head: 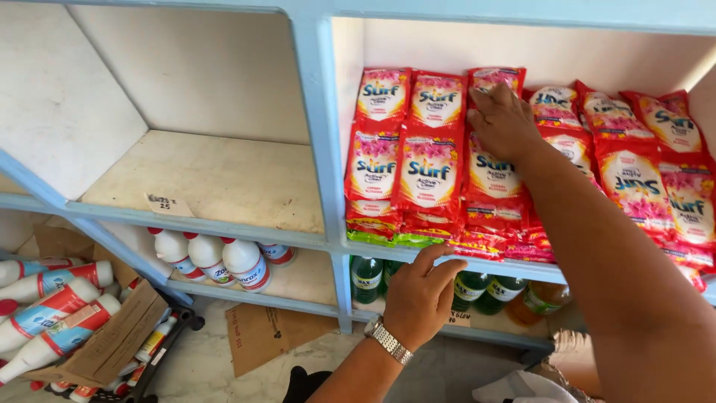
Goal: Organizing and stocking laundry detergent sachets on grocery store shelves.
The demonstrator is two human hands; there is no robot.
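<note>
Reaching up into the right-hand compartment of the pale blue shelf unit [317,134], the right hand [506,119] lies flat on the red detergent sachets [429,168], fingers spread across the top of 1 packet in the back row, pressing on it rather than closed round it. The sachets stand stacked in overlapping rows, leaning against the back wall, and fill that compartment from its left wall to its right. Lower down, the left hand [420,295], with a metal wristwatch [388,339] on its wrist, rests on the front edge of the same shelf board, fingers curled over the lip just below the front row of packets; it holds nothing loose.

The compartment to the left shows bare wood and a small paper tag [168,204] at its front edge. Beneath it stand 3 white bottles with red caps [212,257]. Under the sachets sit green bottles [477,291]. At the far left, more white bottles [52,310] lie in a cardboard box [112,343] on the floor.
</note>
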